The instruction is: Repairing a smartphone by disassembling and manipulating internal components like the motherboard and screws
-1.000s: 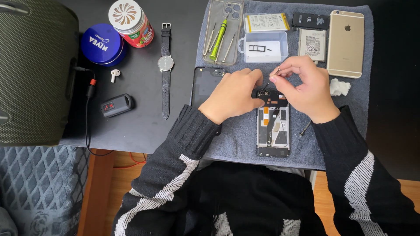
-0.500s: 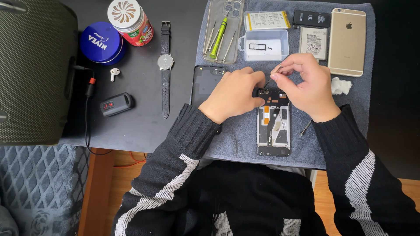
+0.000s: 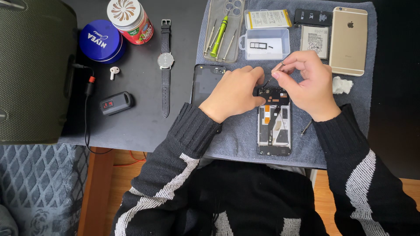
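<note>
The opened phone lies stripped of its back cover and mid-repair — left hand steadies its top edge without gripping, right hand pinches a thin tool — reassembly apparently remains.

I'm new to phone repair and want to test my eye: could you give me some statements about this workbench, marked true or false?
1. The opened phone lies on a grey towel. True.
2. The left hand rests on the wristwatch. False: it rests at the opened phone's top; the watch lies apart.
3. The gold phone lies face up. False: its back shows.
4. The right hand pinches something small. True.
</note>
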